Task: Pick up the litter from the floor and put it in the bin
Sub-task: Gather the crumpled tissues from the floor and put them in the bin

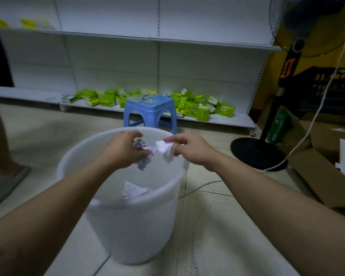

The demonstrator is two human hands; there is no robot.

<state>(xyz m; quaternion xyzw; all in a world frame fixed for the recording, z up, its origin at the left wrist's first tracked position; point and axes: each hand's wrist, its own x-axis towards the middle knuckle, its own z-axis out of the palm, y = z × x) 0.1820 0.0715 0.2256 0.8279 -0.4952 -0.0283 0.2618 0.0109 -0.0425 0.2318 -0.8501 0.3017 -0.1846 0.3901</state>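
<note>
A white translucent plastic bin (116,226) stands on the tiled floor right in front of me. Both my hands are above its opening. My left hand (122,150) is shut on a crumpled greyish paper wad (144,156) that hangs below the fingers. My right hand (189,149) pinches a crumpled white tissue (165,149) at the bin's far right rim. Inside the bin lies another crumpled white paper (133,189).
A blue plastic stool (150,110) stands just behind the bin. A white shelf unit holds green packets (191,105) on its lowest board. A standing fan's black base (255,152) with a white cable and open cardboard boxes (325,176) are at right. Another person's foot in a slipper (4,180) is at left.
</note>
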